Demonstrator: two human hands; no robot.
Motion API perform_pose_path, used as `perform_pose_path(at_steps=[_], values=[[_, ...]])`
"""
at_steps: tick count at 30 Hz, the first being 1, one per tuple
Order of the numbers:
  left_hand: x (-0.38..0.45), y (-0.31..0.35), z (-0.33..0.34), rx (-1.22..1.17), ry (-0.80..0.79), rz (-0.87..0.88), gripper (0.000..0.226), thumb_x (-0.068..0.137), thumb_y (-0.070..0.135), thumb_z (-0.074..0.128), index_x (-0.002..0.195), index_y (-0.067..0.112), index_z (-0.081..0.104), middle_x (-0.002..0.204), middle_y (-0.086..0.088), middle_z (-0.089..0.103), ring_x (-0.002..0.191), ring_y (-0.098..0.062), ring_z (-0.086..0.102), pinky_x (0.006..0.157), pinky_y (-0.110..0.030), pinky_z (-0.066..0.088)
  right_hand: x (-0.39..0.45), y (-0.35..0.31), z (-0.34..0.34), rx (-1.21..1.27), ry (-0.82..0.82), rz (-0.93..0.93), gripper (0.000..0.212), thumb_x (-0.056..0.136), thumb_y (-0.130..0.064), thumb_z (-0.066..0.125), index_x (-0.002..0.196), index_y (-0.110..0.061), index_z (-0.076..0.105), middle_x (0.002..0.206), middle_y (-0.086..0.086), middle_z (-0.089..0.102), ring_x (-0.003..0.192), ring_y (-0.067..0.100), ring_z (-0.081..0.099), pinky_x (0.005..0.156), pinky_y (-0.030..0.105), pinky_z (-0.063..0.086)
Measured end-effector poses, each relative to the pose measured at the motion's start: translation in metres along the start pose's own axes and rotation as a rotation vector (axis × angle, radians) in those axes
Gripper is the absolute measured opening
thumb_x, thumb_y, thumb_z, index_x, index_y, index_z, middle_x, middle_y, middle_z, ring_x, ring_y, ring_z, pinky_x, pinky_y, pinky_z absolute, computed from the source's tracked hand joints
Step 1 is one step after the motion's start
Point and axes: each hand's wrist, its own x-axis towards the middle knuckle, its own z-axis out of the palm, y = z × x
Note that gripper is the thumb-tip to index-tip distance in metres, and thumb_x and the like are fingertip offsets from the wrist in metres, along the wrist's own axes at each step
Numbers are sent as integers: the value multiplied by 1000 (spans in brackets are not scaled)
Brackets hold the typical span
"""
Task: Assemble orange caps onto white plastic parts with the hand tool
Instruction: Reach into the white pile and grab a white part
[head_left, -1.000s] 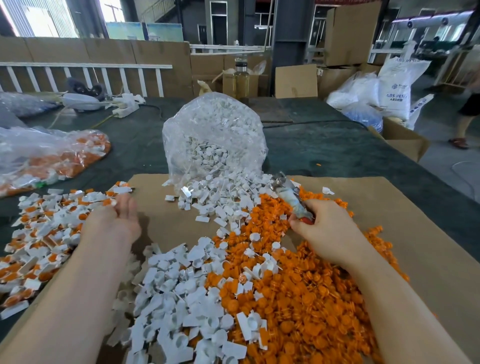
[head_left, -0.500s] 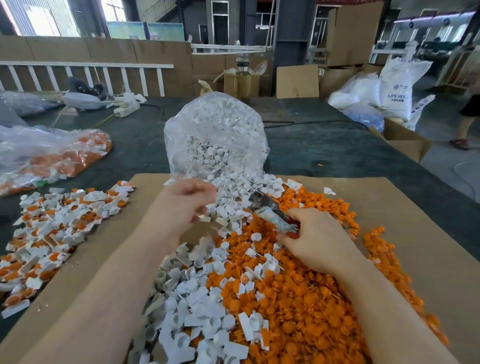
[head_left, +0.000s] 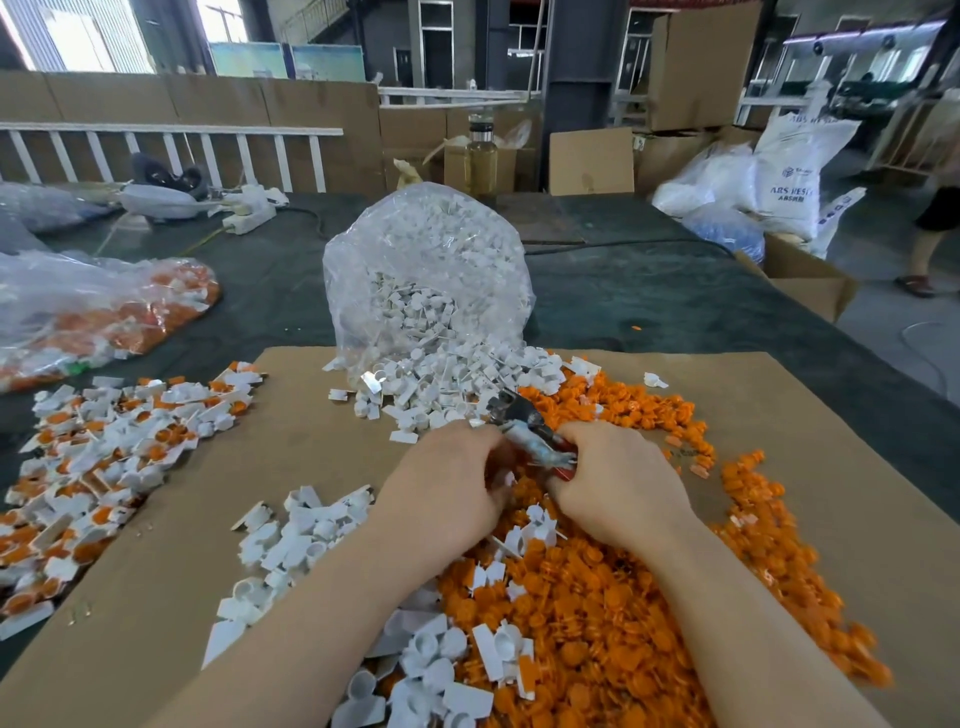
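Brown cardboard sheet (head_left: 779, 447) across lower frame, on dark table cover (head_left: 649, 306). Heap of orange caps (head_left: 613, 613) at lower centre-right; loose white plastic parts (head_left: 306, 535) at its left edge. Clear bag of white parts (head_left: 426, 280) upright at centre, contents spilling toward the heap. Pile of assembled white-and-orange pieces (head_left: 114, 452) at left; second bag with orange contents (head_left: 104, 306) at upper left. Left hand (head_left: 447, 478) and right hand (head_left: 618, 478) close together at centre, fingers curled; right hand gripped metal hand tool (head_left: 524, 426), head pointing up-left. Anything pinched in left fingers not discernible. Cardboard boxes (head_left: 696, 62) and white sacks (head_left: 789, 171) at upper right.
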Motion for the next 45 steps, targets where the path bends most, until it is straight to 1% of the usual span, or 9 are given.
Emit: perform_pose_path(at_steps=[5, 13, 20, 27, 29, 32, 35, 38, 45], values=[[0, 0, -4, -74, 1, -87, 16, 83, 31, 74, 78, 30, 59, 89, 12, 60, 84, -7, 56, 61, -14, 38, 1, 3, -3, 60, 1, -8, 16, 85, -46, 64, 86, -35, 52, 77, -13, 54, 70, 9, 53, 50, 24, 34], [-1, 1, -1, 21, -117, 80, 30, 91, 24, 58, 115, 41, 65, 104, 8, 46, 92, -14, 57, 77, -26, 48, 2, 7, -10, 270, 48, 38, 17, 82, -36, 67, 82, -25, 55, 76, -7, 58, 67, 11, 56, 54, 29, 41], [1, -1, -1, -37, -78, 31, 8, 88, 36, 67, 94, 31, 65, 96, 10, 49, 84, -7, 52, 64, -16, 35, 0, 1, -18, 507, 85, 77, 14, 85, -29, 68, 95, -19, 67, 86, -2, 68, 77, 17, 65, 74, 45, 56], [3, 5, -15, -682, 101, -261, 5, 92, 36, 64, 89, 37, 69, 84, 18, 73, 76, 8, 67, 69, -15, 47, -3, -1, -22, 644, 161, 2, 11, 87, -23, 68, 96, -27, 65, 85, -10, 67, 80, 6, 63, 69, 23, 54], [4, 8, -16, -942, 120, -316, 8, 95, 27, 63, 96, 28, 71, 85, 10, 76, 81, -2, 72, 79, -25, 56, -4, -3, -22, 692, 181, -22, 14, 87, -21, 68, 91, -33, 62, 83, -11, 66, 83, 1, 61, 63, 15, 50], [5, 10, -18, -1199, 134, -407, 12, 92, 24, 67, 98, 18, 75, 82, 0, 76, 79, -14, 73, 83, -34, 59, -6, -6, -24, 762, 195, -44, 14, 88, -19, 68, 86, -32, 62, 78, -4, 66, 77, 11, 61, 61, 21, 50], [5, 9, -18, -1188, 162, -415, 15, 86, 29, 73, 96, 19, 77, 70, 2, 72, 66, -12, 68, 76, -31, 59, -8, -7, -26, 817, 191, -91, 15, 90, -15, 66, 88, -31, 63, 66, -17, 62, 58, 1, 56, 51, 13, 44], [2, 13, -16, -1170, 234, -393, 22, 83, 23, 77, 102, 16, 69, 66, 0, 71, 61, -14, 69, 65, -27, 60, -9, -9, -25, 835, 179, -128, 15, 91, -12, 65, 95, -27, 65, 63, -30, 59, 58, -7, 55, 53, 7, 41], [-2, 15, -16, -1092, 337, -374, 20, 76, 18, 83, 88, 11, 70, 70, -4, 74, 67, -19, 74, 60, -26, 60, -9, -15, -22, 814, 242, -113, 25, 85, -16, 71, 107, -23, 61, 89, -12, 65, 84, -2, 63, 70, 10, 49]])
